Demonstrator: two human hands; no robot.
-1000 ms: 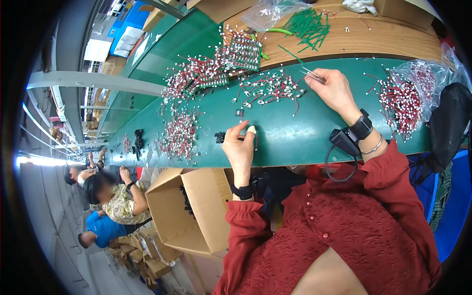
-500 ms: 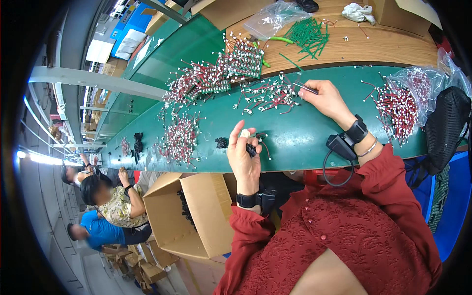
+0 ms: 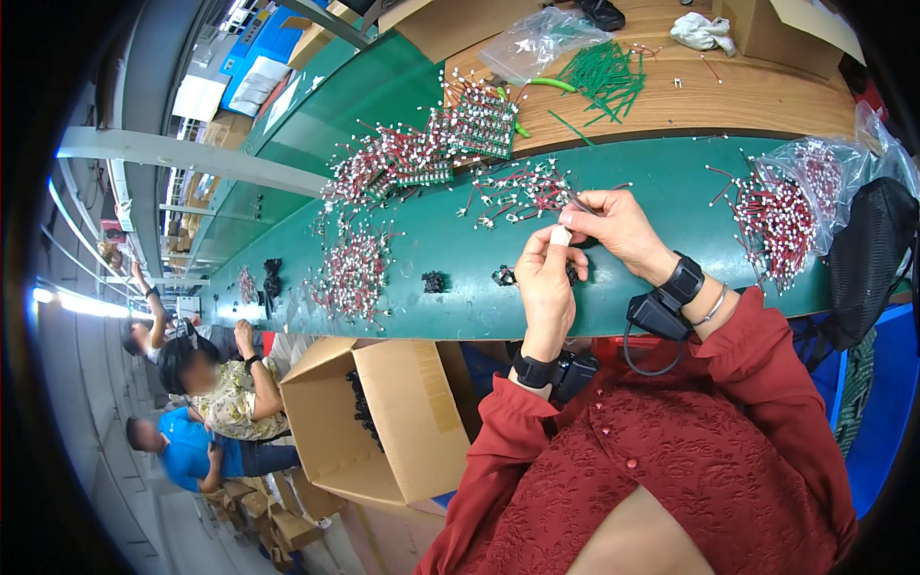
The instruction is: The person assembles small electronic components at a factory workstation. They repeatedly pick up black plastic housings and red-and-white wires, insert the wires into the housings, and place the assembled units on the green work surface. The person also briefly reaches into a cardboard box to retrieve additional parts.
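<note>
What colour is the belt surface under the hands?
Green; the belt shows best in the head view.

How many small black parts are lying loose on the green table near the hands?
2 show clearly: one black part left of the left hand, another black part right beside that hand. A third may be hidden behind the hands.

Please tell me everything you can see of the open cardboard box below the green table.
The cardboard box is plain brown and looks corrugated. It stands open, flaps folded outward, just below the near edge of the green table, to the left of the person in the red top. Small black parts lie heaped inside against one wall. Neither hand touches it; more brown boxes sit below it.
</note>
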